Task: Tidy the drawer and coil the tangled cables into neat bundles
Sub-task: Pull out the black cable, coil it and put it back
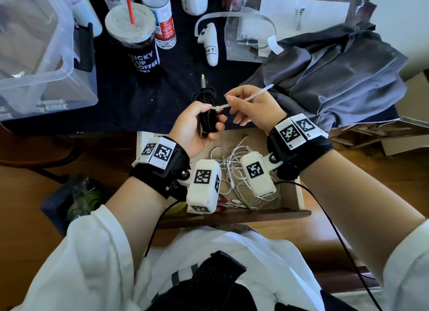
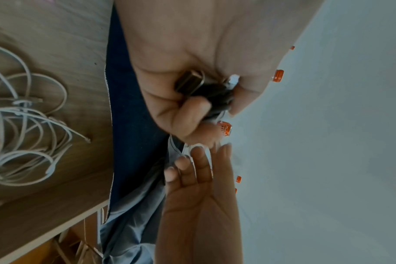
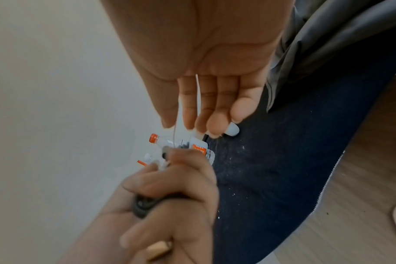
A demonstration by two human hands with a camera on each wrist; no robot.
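left hand (image 1: 195,127) grips black cable bundle (image 1: 207,115); right hand (image 1: 253,108) pinches its zip tie (image 1: 241,99).

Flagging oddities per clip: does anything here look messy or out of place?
Yes: thin white cables lie tangled and uncoiled in the open wooden drawer, with red-handled scissors half buried beneath them.

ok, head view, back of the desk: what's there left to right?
Clear plastic bin → coffee cup with red straw → water bottle → white controller → clear bag → grey garment.
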